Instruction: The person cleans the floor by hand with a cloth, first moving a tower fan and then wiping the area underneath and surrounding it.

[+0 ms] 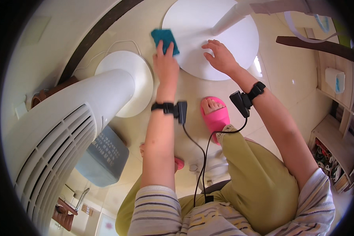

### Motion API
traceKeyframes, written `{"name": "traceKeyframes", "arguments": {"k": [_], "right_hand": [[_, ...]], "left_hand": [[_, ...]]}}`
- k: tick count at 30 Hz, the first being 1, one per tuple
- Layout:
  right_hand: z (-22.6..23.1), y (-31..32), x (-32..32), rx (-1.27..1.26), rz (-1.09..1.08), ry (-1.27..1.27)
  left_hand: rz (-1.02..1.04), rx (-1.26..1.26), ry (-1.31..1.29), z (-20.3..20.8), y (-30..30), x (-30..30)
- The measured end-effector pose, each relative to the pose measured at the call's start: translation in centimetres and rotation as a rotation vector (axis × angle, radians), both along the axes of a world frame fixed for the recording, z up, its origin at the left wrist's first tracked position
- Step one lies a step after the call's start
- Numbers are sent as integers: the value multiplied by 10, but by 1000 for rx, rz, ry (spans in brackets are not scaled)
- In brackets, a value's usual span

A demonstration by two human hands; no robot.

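A folded teal cloth (164, 38) is at the left rim of a white round base (200, 23), partly over the floor beside it. The fingers of my left hand (166, 63) are on the cloth, with the thumb side hidden. My right hand (221, 58) is over the same base with its fingers apart, and nothing is in it. Near its fingertips a white pole (232, 19) rises from the base. Whether the right fingers touch the surface I cannot tell. A black strap with a small device circles each wrist.
A white tower fan (59, 129) with a round base (143, 78) stands at the left, its cord behind. Below it is a grey-blue bin (106, 157). My pink slipper (216, 116) is on the tiled floor. Wooden shelves (334, 141) line the right side.
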State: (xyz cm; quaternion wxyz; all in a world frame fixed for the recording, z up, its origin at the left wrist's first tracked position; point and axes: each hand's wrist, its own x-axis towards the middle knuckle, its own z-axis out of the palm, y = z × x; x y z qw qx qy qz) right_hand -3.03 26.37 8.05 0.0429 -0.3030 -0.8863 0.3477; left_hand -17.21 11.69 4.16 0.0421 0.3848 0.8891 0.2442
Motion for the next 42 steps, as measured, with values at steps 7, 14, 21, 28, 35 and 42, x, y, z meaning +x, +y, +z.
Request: {"name": "traceKeyframes", "arguments": {"k": [7,14,21,28,35,42], "right_hand": [[11,-26,-21,-102,113,-81],[57,-93,-73,-505,192,89],[140,-165,-138,-577,282,695],[175,-205,-170,-730,390,675],[166,-150,-195,-1043,-56,753],[187,-124,-216,-1208,344,567]], "left_hand": [[-32,-93,-115,17,-146,103],[48,-3,-95,52,-214,110],[696,1152,-384,142,-227,-77],[635,1456,-578,179,-201,-91],[736,1371,-232,181,-141,-10],[883,1182,-228,210,-127,32]]}}
